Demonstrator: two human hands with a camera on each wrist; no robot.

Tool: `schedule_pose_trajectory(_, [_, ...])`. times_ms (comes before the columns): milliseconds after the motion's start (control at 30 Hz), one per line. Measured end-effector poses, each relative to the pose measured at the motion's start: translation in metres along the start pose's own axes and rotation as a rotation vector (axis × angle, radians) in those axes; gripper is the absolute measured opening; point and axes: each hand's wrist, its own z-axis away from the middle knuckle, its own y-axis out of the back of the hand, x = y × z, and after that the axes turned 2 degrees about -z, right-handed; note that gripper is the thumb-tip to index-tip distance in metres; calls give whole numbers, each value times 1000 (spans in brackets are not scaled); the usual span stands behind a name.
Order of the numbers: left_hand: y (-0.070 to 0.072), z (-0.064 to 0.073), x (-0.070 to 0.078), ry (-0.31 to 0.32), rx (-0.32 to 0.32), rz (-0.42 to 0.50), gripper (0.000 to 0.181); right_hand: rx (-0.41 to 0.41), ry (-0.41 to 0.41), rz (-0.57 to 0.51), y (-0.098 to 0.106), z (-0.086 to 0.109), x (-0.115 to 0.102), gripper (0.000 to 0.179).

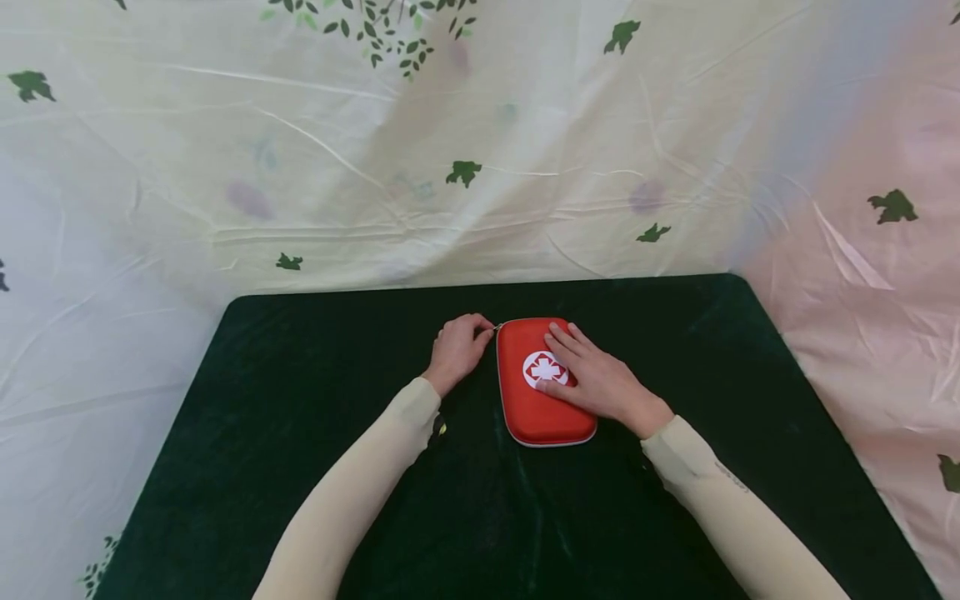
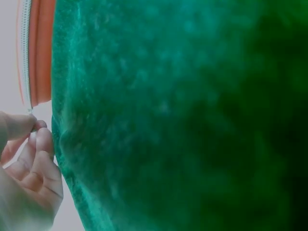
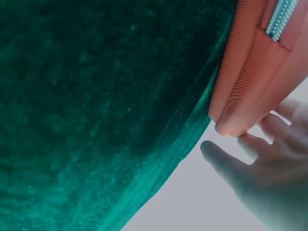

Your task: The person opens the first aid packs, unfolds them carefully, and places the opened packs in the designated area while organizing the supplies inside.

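A red hard-shell first-aid case point(image 1: 525, 408) with a white cross emblem lies closed on the dark green cloth. At its far left corner my left hand point(image 1: 457, 350) pinches the small zipper pull point(image 1: 497, 327) between thumb and forefinger. The left wrist view shows the zipper point(image 2: 25, 53) running along the case's side down to those fingertips. My right hand point(image 1: 600, 379) rests across the lid's right part with fingers spread, the thumb reaching over the emblem. In the right wrist view, one end of the zipper point(image 3: 281, 19) shows on the case's side.
Dark green velvety cloth point(image 1: 337, 350) covers the table, whose rounded far corners show. Behind it and at both sides hangs a pale curtain point(image 1: 337, 167) printed with green leaves. The case lies right of the table's middle, toward the far edge.
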Motion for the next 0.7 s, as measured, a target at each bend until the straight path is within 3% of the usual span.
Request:
schedule_pose_trajectory(367, [11, 9, -1, -55, -65, -128, 18, -16, -18, -4, 0, -1, 1, 93])
schedule_pose_trajectory(700, [17, 26, -1, -110, -117, -172, 17, -23, -28, -19, 0, 0, 0, 94])
